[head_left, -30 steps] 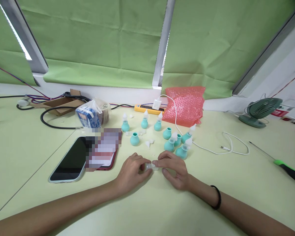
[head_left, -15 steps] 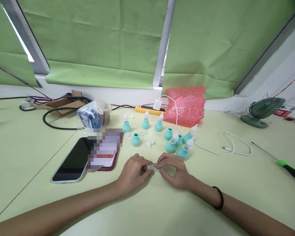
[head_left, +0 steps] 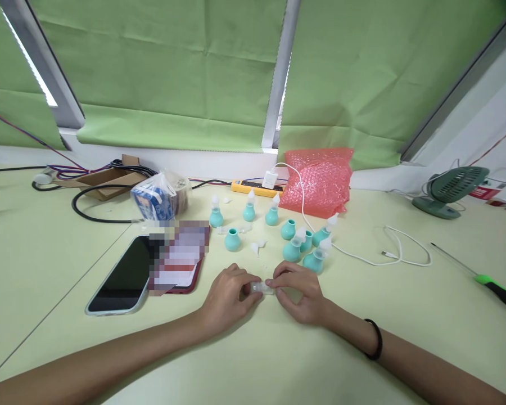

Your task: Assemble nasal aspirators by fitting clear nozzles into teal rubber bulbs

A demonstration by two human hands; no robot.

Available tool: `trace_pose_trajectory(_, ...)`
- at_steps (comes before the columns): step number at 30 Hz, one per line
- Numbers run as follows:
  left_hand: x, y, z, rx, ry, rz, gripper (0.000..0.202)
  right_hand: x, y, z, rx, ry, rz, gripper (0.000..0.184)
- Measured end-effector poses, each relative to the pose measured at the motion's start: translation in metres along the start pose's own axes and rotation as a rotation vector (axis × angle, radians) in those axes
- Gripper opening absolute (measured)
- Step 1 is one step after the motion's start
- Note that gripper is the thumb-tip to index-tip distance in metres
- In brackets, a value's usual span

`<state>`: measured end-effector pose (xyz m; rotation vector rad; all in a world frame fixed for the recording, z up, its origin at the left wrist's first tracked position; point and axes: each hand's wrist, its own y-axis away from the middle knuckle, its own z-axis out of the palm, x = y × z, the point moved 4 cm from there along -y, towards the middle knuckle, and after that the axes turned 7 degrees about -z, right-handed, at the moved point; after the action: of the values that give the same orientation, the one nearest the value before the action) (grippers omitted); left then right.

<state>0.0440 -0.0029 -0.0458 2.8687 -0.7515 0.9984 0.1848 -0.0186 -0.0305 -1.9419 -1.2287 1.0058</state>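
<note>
Low over the near part of the table, a short clear plastic tube (head_left: 261,287) lies sideways between my hands. My left hand (head_left: 227,295) pinches its left end between thumb and fingers. At the tube's right end, my right hand (head_left: 301,293) has its thumb and fingertips closed on it; the fingers partly cover that end. Beyond the hands stand several turquoise squeeze bulbs fitted with clear tubes and white pointed tips, one of them a fitted bulb (head_left: 314,261) close to my right hand. An open-topped bulb (head_left: 232,241) and loose white tips (head_left: 258,247) lie ahead.
Two phones, a dark-screened phone (head_left: 120,275) and a red-cased phone (head_left: 189,286), lie left. Behind are a wrapped packet (head_left: 154,199), a yellow power strip (head_left: 251,188) and a red bubble-wrap bag (head_left: 318,183). A white cable (head_left: 362,260), screwdriver (head_left: 483,279) and green fan (head_left: 451,188) are right.
My right fingertips have shifted slightly right along the tube, so more of it shows. My left hand keeps its pinch; the things on the table stay put.
</note>
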Motion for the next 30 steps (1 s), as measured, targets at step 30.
trace_pose_trajectory(30,0.0019,0.0014,-0.0012,0.091,-0.007,0.031,0.012,-0.0023,0.0015,0.0033,0.023,0.142,-0.136,0.034)
